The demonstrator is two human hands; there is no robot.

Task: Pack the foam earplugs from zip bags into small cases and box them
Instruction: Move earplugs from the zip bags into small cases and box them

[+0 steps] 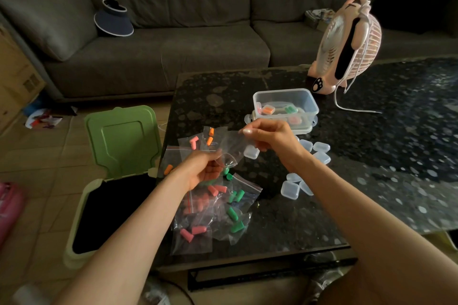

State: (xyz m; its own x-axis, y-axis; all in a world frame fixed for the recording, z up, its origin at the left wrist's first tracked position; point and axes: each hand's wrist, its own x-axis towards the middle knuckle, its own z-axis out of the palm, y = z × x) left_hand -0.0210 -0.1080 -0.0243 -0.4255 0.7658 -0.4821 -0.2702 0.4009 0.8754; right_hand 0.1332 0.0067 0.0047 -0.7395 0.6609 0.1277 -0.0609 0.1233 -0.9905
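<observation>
Pinching the upper edge of a clear zip bag (229, 146) between thumb and forefinger, the right hand (270, 136) holds it above the dark speckled table (371, 156). The left hand (200, 168) curls around the bag's lower end; what lies in that palm is unclear. Beneath the hands, near the table's left edge, lies a pile of zip bags (198, 242) holding pink earplugs (213, 189), green earplugs (235, 226) and orange earplugs (210, 140). Empty small cases (290, 189) lie scattered to the right of the pile. Behind the right hand stands a clear plastic box (311, 106) with filled cases (267, 109) inside. A pink fan (347, 44) stands behind the box. On the floor, left of the table, is a green bin (124, 141), lid raised.
</observation>
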